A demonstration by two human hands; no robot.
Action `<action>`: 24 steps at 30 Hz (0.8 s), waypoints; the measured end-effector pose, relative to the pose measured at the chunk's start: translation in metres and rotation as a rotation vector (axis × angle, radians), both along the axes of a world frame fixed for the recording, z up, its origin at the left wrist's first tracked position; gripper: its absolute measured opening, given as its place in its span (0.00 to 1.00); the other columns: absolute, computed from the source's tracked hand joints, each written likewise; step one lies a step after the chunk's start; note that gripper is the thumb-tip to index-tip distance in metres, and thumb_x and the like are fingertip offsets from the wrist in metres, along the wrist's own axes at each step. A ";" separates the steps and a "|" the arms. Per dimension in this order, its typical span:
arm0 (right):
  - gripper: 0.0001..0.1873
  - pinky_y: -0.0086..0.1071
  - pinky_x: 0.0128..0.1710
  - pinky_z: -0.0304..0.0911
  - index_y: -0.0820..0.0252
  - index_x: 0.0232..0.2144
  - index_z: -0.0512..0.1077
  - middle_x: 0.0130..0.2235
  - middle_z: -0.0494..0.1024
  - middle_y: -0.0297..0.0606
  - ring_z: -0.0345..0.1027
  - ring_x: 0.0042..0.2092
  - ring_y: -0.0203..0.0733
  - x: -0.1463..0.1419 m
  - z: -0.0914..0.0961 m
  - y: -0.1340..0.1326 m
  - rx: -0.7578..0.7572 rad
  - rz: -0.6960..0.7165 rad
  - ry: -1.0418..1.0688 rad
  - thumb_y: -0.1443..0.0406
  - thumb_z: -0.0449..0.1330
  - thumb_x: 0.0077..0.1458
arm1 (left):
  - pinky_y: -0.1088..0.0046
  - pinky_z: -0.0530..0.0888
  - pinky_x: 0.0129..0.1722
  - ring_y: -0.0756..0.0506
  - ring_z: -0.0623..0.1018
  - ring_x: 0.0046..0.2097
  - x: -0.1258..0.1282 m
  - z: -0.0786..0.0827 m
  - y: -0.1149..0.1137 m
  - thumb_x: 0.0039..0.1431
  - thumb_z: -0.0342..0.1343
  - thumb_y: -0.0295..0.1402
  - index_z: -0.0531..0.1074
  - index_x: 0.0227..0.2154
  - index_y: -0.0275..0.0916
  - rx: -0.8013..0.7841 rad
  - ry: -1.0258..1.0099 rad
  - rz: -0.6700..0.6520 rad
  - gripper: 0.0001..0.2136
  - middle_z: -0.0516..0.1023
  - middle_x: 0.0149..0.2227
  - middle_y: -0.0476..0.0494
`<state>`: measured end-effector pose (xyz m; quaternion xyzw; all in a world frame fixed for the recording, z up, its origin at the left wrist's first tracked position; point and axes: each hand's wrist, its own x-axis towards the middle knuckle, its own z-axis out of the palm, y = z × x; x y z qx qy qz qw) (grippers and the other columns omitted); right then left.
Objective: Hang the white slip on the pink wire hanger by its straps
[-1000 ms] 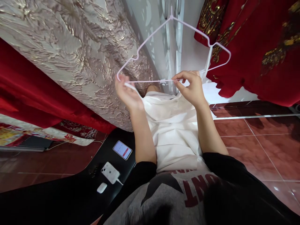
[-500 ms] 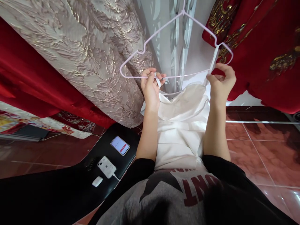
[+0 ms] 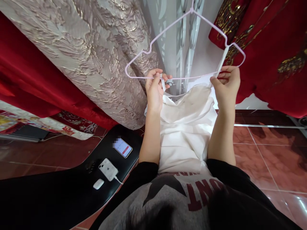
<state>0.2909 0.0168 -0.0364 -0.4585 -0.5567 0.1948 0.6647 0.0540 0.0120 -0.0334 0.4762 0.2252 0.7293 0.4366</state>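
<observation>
A thin pale pink wire hanger [image 3: 153, 44] hangs in front of me. A white strappy garment [image 3: 185, 127] hangs from it between my forearms. My left hand [image 3: 154, 91] is closed on the garment's left strap at the hanger's bottom bar. My right hand [image 3: 226, 86] is closed on the right strap near the hanger's right shoulder, where that strap runs up over the wire.
A cream and gold embossed cloth [image 3: 91, 54] hangs on the left over red fabric [image 3: 35, 89]. Red and gold garments [image 3: 271, 48] hang on the right. Two phones [image 3: 122, 147] and an earbud case [image 3: 98, 184] lie on a black surface [image 3: 59, 198]. Red floor tiles [image 3: 268, 150] spread to the right.
My left hand slid right along the bottom bar to the left strap. My right hand moved right and up to the hanger's right shoulder, and the garment rose with it.
</observation>
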 end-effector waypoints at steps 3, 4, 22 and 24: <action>0.20 0.31 0.35 0.66 0.53 0.42 0.60 0.30 0.68 0.26 0.68 0.31 0.31 -0.008 -0.006 0.002 -0.008 -0.020 0.067 0.71 0.61 0.47 | 0.75 0.71 0.29 0.43 0.79 0.43 0.001 0.001 0.000 0.66 0.53 0.37 0.67 0.36 0.45 -0.037 -0.027 -0.003 0.03 0.72 0.29 0.46; 0.20 0.31 0.35 0.66 0.52 0.42 0.59 0.28 0.67 0.25 0.68 0.30 0.31 -0.013 -0.006 0.000 -0.014 0.003 0.077 0.71 0.61 0.48 | 0.75 0.71 0.28 0.43 0.79 0.43 0.001 0.002 -0.001 0.66 0.53 0.36 0.67 0.36 0.45 -0.049 -0.030 0.006 0.03 0.73 0.29 0.46; 0.29 0.31 0.46 0.67 0.44 0.48 0.68 0.55 0.67 0.28 0.61 0.62 0.37 0.007 0.019 0.008 0.624 -0.087 0.320 0.78 0.53 0.48 | 0.79 0.64 0.20 0.41 0.79 0.46 0.004 0.012 -0.012 0.67 0.54 0.31 0.71 0.38 0.43 -0.196 -0.135 -0.008 0.02 0.73 0.30 0.43; 0.26 0.30 0.38 0.66 0.47 0.49 0.67 0.54 0.69 0.33 0.67 0.55 0.38 -0.011 0.007 0.003 0.462 0.010 0.218 0.76 0.53 0.50 | 0.79 0.63 0.19 0.42 0.79 0.45 0.005 0.013 -0.014 0.69 0.52 0.30 0.70 0.38 0.43 -0.167 -0.134 -0.036 0.04 0.71 0.29 0.44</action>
